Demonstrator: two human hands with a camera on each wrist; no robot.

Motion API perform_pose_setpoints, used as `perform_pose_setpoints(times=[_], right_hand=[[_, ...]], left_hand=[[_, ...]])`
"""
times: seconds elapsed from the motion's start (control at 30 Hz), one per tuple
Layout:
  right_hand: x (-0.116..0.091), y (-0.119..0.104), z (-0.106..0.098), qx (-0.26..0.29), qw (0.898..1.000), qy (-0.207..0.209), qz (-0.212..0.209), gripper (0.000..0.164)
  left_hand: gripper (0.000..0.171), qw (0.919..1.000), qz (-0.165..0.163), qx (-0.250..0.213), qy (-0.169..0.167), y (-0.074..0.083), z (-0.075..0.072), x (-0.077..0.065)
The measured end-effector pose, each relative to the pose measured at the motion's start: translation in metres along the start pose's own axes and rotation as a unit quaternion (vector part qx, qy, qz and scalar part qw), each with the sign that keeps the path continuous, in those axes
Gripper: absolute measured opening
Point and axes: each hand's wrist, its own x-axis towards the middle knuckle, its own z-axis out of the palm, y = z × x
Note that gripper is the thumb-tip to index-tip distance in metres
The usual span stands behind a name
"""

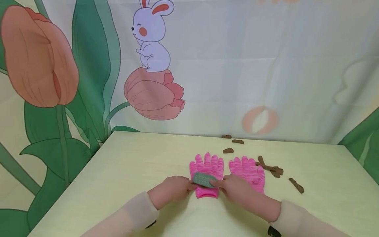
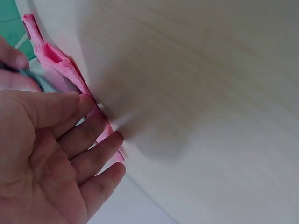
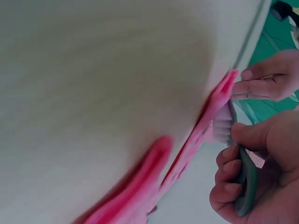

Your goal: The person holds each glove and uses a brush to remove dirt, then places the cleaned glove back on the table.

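Two pink knit gloves lie side by side with fingers pointing away. On the left glove [image 1: 208, 166], a grey-green brush [image 1: 203, 180] with pale bristles [image 3: 222, 125] lies across the palm. My right hand [image 1: 241, 189] grips its handle [image 3: 247, 184], thumb on top and fingers curled round it. At that glove's left edge near the cuff, my left hand [image 1: 174, 188] touches with fairly straight fingers [image 2: 96, 156], palm facing its wrist camera. The right glove [image 1: 247, 171] is partly covered by my right hand and wrist.
Several brown pieces are scattered over the pale table [image 1: 133, 164]: a small one [image 1: 228, 150] behind the gloves, a clump [image 1: 275, 171] beside the right glove, and a strip [image 1: 296, 185] farther right. A printed cloth [image 1: 222, 65] with a rabbit and tulips hangs behind.
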Motion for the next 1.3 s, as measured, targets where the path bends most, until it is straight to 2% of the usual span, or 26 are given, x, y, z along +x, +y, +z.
perform_pose_setpoints(times=[0.13,0.23,0.3,0.37,0.43,0.5,0.57,0.73,0.87,0.97,1.13,1.3], right_hand=[[-0.017,0.003,-0.008,0.027,0.999,-0.023,0.028,0.037],[-0.025,0.006,-0.022,0.041,0.996,-0.039,0.062,0.037],[-0.026,0.007,-0.029,0.034,0.996,-0.031,0.071,0.037],[-0.020,0.007,-0.030,0.027,0.998,-0.017,0.060,0.037],[-0.012,0.007,-0.025,0.012,1.000,-0.001,0.028,0.036],[-0.006,0.007,-0.016,0.005,1.000,0.002,-0.003,0.036],[-0.005,0.009,-0.008,0.005,1.000,-0.007,-0.017,0.037],[-0.023,0.024,-0.002,0.030,0.999,-0.030,-0.003,0.040],[-0.031,0.038,-0.013,0.081,0.996,-0.045,-0.017,0.038],[-0.027,0.043,-0.023,0.102,0.994,-0.043,-0.022,0.036],[-0.010,0.036,-0.024,0.083,0.996,-0.021,-0.028,0.036],[-0.002,0.031,-0.006,0.047,0.997,-0.023,-0.053,0.038]], left_hand=[[0.034,0.9998,-0.015,0.009,-0.012,0.000,0.000,0.001],[0.034,0.9999,-0.009,0.002,-0.011,0.001,0.000,0.002],[0.034,0.9999,-0.003,-0.006,-0.009,0.001,0.001,0.002],[0.033,0.9999,-0.002,-0.010,-0.009,0.000,0.001,0.001],[0.033,0.9999,0.003,-0.007,-0.008,0.000,0.002,0.000],[0.032,1.0000,0.008,-0.004,-0.004,0.000,0.002,0.000],[0.032,0.9999,0.010,-0.001,-0.003,0.000,0.002,0.000],[0.035,0.9998,-0.007,-0.011,-0.015,0.001,0.002,0.000],[0.035,0.9996,-0.014,-0.008,-0.023,-0.001,0.001,0.001],[0.036,0.9990,-0.014,-0.030,-0.031,-0.004,0.000,0.002],[0.035,0.9952,-0.005,-0.087,-0.045,-0.009,-0.002,0.004],[0.036,0.9968,0.006,-0.067,-0.044,-0.006,-0.003,0.004]])
